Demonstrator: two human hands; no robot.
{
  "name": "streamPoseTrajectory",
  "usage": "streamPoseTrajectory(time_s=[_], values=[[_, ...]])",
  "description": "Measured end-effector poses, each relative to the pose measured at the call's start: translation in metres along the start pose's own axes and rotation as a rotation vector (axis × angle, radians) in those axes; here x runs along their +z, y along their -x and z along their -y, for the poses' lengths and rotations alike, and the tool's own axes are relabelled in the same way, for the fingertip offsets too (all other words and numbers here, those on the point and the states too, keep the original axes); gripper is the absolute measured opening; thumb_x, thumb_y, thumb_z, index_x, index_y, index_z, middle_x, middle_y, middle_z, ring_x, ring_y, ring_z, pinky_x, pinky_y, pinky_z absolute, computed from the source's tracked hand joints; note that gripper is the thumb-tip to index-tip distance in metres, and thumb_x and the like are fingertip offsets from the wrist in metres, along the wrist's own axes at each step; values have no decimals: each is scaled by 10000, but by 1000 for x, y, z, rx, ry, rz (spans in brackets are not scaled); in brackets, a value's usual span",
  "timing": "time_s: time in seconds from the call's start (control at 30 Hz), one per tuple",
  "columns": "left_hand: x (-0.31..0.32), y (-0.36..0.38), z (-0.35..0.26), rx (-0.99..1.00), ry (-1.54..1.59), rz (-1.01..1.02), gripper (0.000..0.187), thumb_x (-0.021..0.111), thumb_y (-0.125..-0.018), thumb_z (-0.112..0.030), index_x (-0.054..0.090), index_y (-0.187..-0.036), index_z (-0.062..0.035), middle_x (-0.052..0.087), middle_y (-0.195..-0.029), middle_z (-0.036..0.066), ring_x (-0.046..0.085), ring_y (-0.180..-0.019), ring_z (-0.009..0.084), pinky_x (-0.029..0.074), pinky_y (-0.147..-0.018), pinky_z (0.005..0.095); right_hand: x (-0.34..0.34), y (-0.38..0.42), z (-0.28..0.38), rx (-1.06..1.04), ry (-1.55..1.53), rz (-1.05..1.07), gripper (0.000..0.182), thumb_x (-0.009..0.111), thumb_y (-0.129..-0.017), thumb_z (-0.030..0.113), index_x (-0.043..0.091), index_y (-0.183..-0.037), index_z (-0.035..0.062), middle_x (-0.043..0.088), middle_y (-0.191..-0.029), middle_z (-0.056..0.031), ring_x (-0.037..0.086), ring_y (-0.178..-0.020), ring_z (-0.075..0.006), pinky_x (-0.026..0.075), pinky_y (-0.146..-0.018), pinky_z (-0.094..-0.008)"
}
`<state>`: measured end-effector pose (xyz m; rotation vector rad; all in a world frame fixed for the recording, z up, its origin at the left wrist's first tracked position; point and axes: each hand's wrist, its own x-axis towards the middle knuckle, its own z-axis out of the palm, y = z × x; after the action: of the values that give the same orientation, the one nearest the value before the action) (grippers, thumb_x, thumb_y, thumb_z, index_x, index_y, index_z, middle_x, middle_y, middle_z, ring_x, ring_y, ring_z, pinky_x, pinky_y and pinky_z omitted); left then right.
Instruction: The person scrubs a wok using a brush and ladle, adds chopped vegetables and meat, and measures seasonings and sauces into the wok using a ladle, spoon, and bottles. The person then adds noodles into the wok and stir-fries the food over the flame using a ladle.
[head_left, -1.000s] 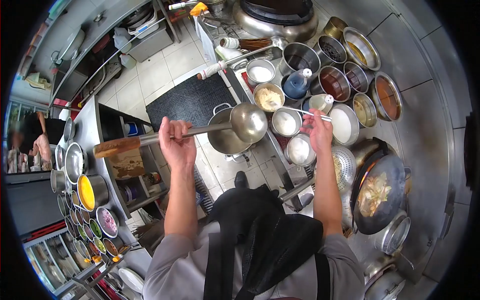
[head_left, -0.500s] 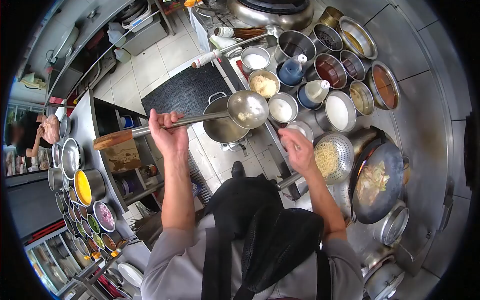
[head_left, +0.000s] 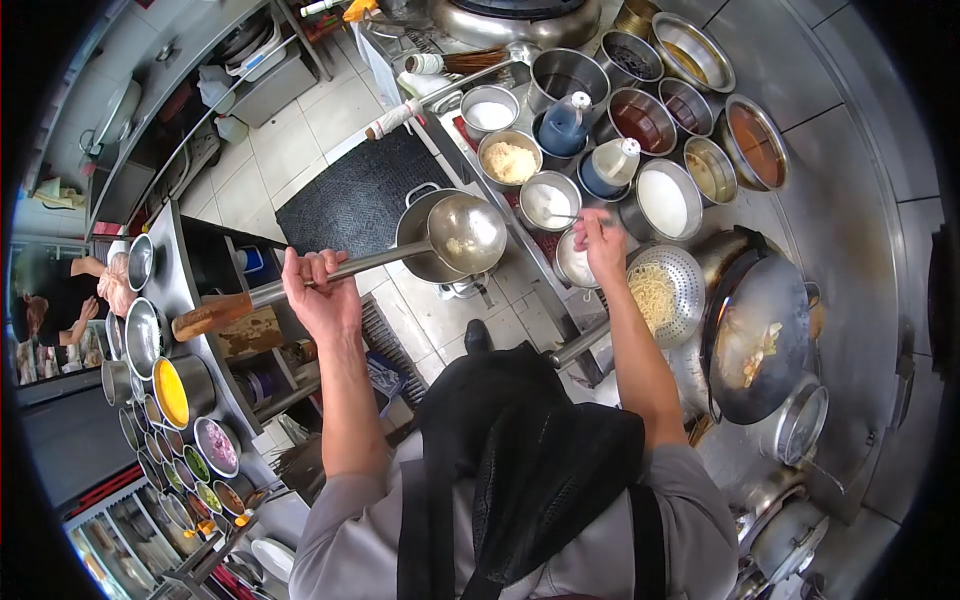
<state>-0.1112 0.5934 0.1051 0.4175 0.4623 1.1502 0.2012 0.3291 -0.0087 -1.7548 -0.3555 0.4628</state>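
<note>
My left hand (head_left: 323,287) is wrapped round the metal handle of a ladle (head_left: 467,228) with a wooden grip end. A little pale seasoning lies in the ladle's bowl, which hangs over a two-handled pot (head_left: 412,226). My right hand (head_left: 600,245) pinches a small spoon (head_left: 567,216), its tip dipping into a steel container of white powder (head_left: 548,188). Just below that hand, partly covered by it, stands another container of white seasoning (head_left: 572,262). A perforated strainer (head_left: 683,325) with noodles (head_left: 652,297) lies to the right of my forearm.
At far right a wok (head_left: 765,385) holds food, with flame and steam showing. Sauce containers (head_left: 640,122) and squeeze bottles (head_left: 612,160) crowd the counter ahead. On the left, a shelf counter (head_left: 187,260) bears several ingredient pots. A co-worker (head_left: 60,300) handles something pale there.
My right hand has moved up and forward, and the spoon now shows in the white powder. The ladle has shifted slightly left and down in view. More steam rises from the wok.
</note>
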Motion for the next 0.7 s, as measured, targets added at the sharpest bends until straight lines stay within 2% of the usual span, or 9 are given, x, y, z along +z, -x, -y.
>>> streamPoseTrajectory(time_s=[0.13, 0.43, 0.7], values=[[1, 3, 3, 16, -28, 0, 453, 597, -1042, -286, 395, -660, -148, 391, -596, 7, 481, -675, 173, 414, -772, 345, -7, 12, -12, 101, -233, -38, 344, 570, -1051, 297, 646, -1156, -21, 698, -917, -140, 662, -704, -162, 602, -582, -300], [14, 0, 17, 2, -38, 57, 427, 593, -1044, -289, 428, -680, -139, 384, -617, 4, 480, -698, 169, 422, -787, 354, -19, 22, -7, 236, -482, -105, 365, 588, -1037, 300, 601, -1212, -21, 693, -981, -153, 660, -786, -180, 615, -634, -363], [27, 5, 23, -26, -25, 75, 446, 572, -1052, -286, 378, -677, -141, 385, -588, 12, 481, -682, 180, 411, -817, 360, -43, 31, 9, 161, -529, -118, 359, 588, -1044, 303, 587, -1220, -10, 690, -989, -143, 655, -771, -174, 605, -632, -363]])
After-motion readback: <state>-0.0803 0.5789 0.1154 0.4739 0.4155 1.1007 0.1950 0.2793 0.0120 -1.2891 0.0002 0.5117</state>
